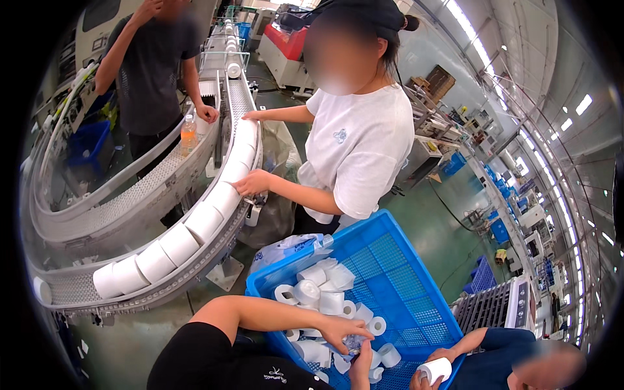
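Observation:
My left hand (344, 331) reaches over the blue plastic crate (390, 260), its fingers curled on a crumpled piece of clear plastic film (353, 342). Close below it, my right hand (361, 368) is closed at the lower side of the same film. Under and around my hands lie several white paper rolls (331, 303), loose in the crate, some on their sides with the cores showing. A clear plastic bag with blue print (289, 250) hangs over the crate's far left edge.
A curved conveyor (214, 244) carries a row of white rolls (179, 244); a person in white (357, 143) touches them. Another in dark grey (156, 78) stands behind, near an orange drink bottle (188, 135). At lower right, a person in navy (487, 361) holds a roll (435, 370).

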`<move>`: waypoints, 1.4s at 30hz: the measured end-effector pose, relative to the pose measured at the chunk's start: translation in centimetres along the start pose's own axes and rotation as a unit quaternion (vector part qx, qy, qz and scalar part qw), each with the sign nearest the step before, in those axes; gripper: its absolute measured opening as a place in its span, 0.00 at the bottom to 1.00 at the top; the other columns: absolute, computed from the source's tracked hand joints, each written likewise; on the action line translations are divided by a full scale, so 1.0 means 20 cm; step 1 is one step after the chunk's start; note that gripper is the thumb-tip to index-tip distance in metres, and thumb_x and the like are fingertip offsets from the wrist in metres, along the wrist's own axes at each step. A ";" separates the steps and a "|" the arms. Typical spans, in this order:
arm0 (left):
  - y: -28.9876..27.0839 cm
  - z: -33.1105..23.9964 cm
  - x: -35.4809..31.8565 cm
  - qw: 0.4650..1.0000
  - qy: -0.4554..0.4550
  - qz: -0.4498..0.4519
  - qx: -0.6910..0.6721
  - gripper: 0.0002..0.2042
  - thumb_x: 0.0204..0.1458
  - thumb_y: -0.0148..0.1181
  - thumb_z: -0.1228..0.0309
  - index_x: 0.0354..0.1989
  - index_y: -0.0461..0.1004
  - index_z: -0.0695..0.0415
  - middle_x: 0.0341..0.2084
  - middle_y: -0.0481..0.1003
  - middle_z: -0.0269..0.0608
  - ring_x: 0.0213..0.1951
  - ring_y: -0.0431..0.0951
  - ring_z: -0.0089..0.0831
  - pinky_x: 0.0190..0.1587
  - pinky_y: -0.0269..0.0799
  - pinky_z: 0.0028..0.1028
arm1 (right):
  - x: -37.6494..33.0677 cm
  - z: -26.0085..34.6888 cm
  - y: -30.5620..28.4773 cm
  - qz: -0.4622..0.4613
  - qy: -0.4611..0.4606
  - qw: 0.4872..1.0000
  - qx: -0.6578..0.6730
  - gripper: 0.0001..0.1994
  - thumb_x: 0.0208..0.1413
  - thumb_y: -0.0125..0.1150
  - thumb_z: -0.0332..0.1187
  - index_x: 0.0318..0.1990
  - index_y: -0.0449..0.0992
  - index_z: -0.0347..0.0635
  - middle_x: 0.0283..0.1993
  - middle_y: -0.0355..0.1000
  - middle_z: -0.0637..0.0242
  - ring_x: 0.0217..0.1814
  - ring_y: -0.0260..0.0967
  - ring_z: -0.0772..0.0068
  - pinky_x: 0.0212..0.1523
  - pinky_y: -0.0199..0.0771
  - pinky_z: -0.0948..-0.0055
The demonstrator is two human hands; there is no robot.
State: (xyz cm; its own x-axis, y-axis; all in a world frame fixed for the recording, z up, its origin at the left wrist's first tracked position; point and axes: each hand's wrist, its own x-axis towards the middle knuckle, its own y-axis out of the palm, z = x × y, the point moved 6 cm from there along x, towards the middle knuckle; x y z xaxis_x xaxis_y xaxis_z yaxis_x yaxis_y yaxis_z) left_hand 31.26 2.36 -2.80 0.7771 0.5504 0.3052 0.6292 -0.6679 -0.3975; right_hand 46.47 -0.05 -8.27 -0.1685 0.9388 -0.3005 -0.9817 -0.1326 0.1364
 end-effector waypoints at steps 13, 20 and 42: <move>-0.06 0.02 -0.02 0.992 -0.067 0.034 0.098 0.39 0.40 0.70 0.64 0.63 0.57 0.48 0.47 0.65 0.46 0.47 0.71 0.48 0.44 0.68 0.41 | 0.05 0.04 0.05 0.017 -0.059 0.963 -0.263 0.26 0.66 0.42 0.47 0.58 0.64 0.30 0.51 0.70 0.52 0.53 0.68 0.63 0.53 0.64 0.70; -0.10 0.07 -0.03 0.989 -0.081 0.043 0.115 0.36 0.39 0.70 0.64 0.60 0.61 0.47 0.45 0.68 0.43 0.47 0.73 0.46 0.43 0.69 0.43 | 0.04 0.04 0.09 0.052 -0.010 0.945 -0.323 0.19 0.65 0.45 0.41 0.52 0.67 0.33 0.42 0.72 0.62 0.43 0.68 0.72 0.45 0.66 0.73; -0.27 -0.29 -0.30 0.949 -0.110 -0.240 0.174 0.36 0.41 0.70 0.64 0.60 0.60 0.53 0.52 0.63 0.50 0.50 0.69 0.48 0.50 0.66 0.39 | 0.04 0.21 0.19 -0.011 -0.101 0.988 -0.117 0.18 0.57 0.53 0.26 0.56 0.67 0.39 0.54 0.66 0.62 0.53 0.65 0.69 0.53 0.67 0.70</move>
State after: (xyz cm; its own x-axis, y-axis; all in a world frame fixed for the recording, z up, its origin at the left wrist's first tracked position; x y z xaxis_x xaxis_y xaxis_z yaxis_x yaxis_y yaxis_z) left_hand 23.21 -0.27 2.59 0.3558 0.8663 0.3507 0.8377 -0.1292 -0.5307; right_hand 42.91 1.49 -4.04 -0.1497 0.9834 -0.1024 -0.9825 -0.1596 -0.0963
